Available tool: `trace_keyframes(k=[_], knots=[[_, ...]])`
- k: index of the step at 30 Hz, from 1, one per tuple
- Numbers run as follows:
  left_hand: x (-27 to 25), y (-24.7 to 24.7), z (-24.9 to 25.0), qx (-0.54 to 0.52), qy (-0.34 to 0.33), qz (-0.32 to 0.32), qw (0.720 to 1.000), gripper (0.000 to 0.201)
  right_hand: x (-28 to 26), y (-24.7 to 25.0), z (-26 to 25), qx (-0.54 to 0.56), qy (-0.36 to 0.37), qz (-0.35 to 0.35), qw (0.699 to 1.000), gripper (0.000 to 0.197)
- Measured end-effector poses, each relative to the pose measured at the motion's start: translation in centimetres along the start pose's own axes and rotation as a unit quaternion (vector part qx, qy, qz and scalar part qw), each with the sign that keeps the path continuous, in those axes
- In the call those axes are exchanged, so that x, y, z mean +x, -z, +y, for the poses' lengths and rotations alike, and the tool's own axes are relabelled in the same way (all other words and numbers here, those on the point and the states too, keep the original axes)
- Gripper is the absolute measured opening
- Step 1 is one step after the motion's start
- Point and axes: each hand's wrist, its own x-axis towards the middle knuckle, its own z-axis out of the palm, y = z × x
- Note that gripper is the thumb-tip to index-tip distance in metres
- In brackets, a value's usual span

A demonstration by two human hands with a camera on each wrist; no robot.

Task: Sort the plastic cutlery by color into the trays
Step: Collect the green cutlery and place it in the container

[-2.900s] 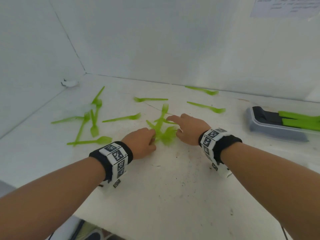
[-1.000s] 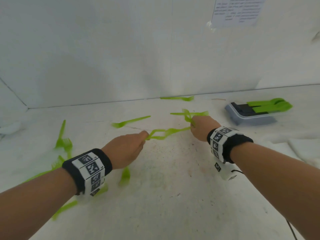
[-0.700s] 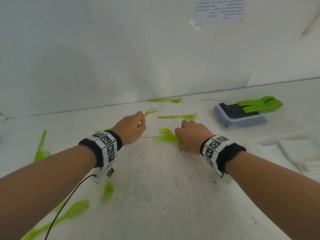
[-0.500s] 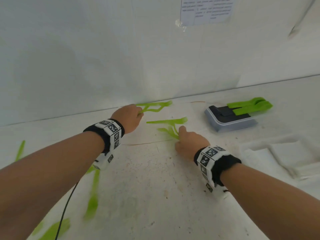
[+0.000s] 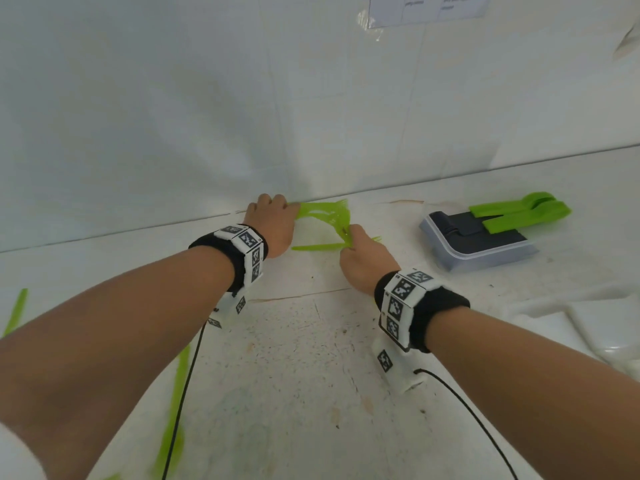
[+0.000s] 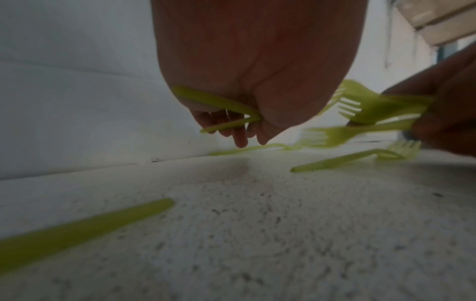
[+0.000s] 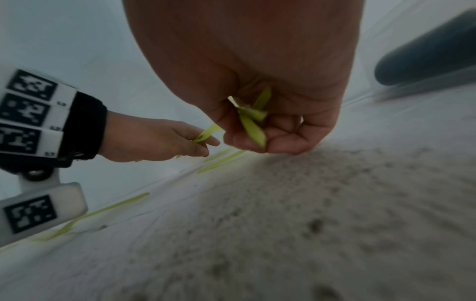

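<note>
Both hands are near the back wall, each holding green plastic forks. My left hand (image 5: 275,216) grips a couple of fork handles (image 6: 219,102), whose heads (image 5: 329,213) fan out to the right. My right hand (image 5: 358,252) grips a small bundle of green forks (image 6: 381,108) by the handles (image 7: 253,120), close to the left hand's forks. One green fork (image 5: 317,247) lies on the table between the hands, and another (image 6: 252,148) lies along the wall. To the right stands a grey tray (image 5: 485,252) holding green cutlery (image 5: 519,213).
A white tray (image 5: 588,327) sits on the white table at the right. More green cutlery (image 5: 175,403) lies near the front left, under my left forearm, and a piece (image 5: 15,315) lies at the far left. Cables trail from both wrist cameras. A white wall rises just behind the hands.
Both hands have moved from the table's middle toward the back wall with green forks in them, and now sit close together. The view has swung right, leaving the left pile out of sight.
</note>
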Motion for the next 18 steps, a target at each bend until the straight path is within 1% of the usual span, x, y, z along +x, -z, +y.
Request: trace_keyframes(k=[2, 3, 7, 10, 12, 15, 18], knots=[[-0.1, 0.1, -0.6, -0.019, 0.013, -0.007, 1.0, 0.048, 0.7, -0.4, -0.7, -0.032, -0.018, -0.028, 0.999, 0.042], [-0.1, 0.1, -0.8, -0.025, 0.012, -0.013, 1.0, 0.049, 0.9, -0.5, -0.8, -0.048, -0.03, -0.036, 0.998, 0.04], [0.3, 0.3, -0.8, -0.048, -0.002, -0.029, 0.998, 0.056, 1.0, -1.1, -0.6, -0.082, -0.038, -0.018, 0.996, 0.016], [0.6, 0.2, 0.1, -0.038, -0.015, -0.065, 0.997, 0.064, 0.8, -1.0, -0.4, -0.108, -0.038, -0.02, 0.993, 0.014], [0.8, 0.0, 0.5, -0.01, -0.02, -0.05, 0.999, 0.06, 0.6, -0.7, 0.0, -0.115, -0.037, -0.021, 0.992, 0.014], [0.5, -0.1, 0.9, 0.041, -0.03, -0.005, 0.999, 0.046, 0.5, -0.5, 0.5, -0.104, -0.027, -0.013, 0.994, 0.018], [-0.4, -0.5, 0.7, 0.051, -0.059, 0.026, 0.997, 0.033, 0.5, -0.8, 0.7, -0.101, -0.018, -0.002, 0.995, 0.017]])
